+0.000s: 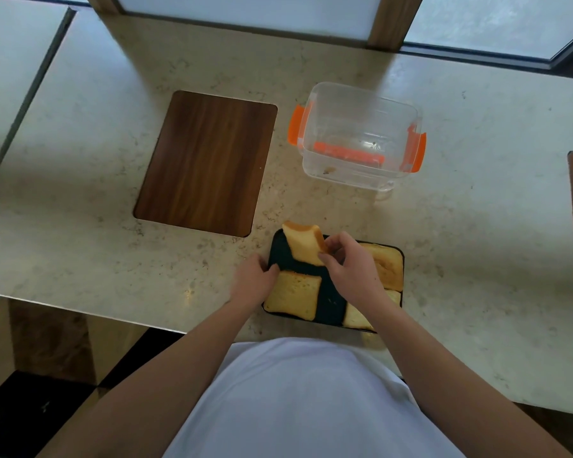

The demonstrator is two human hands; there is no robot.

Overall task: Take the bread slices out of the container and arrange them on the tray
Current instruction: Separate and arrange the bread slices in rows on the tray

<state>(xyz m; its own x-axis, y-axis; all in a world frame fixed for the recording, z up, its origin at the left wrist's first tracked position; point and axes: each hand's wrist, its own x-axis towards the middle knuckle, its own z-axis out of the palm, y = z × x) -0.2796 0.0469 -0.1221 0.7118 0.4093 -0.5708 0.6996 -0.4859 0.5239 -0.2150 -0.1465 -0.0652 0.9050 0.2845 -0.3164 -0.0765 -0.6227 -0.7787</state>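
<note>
Bread slice (303, 244), held item: pinched at its right edge between thumb and fingers of the right hand (346, 264), tilted, its far end raised over the far-left corner of the tray (400, 254) and jutting slightly past the rim. Long axis runs from the fingers away toward the upper left. Dark bare tray floor lies directly under and just left of the slice; this far-left quarter appears to be the one open bay, so the coming move is judged a short lowering down and leftward, flattening the slice. Placed slices: one at near left (293, 299), one at far right (386, 266), one at near right (356, 316), the last partly hidden by the right forearm. A dark strip of tray separates left and right slices. Left hand (253, 280): fingers curled onto the tray's left rim, touching the near-left slice's corner, apparently steadying the tray; nearer to the open bay, but carrying nothing. Container (358, 140): clear, orange clips, lid off, standing beyond the tray on the counter (477, 209), well apart; no slices visible inside, only crumbs. Wooden inset panel (207, 161) lies left of the container. Room: the tray sits close to the counter's near edge; open counter all around.
</note>
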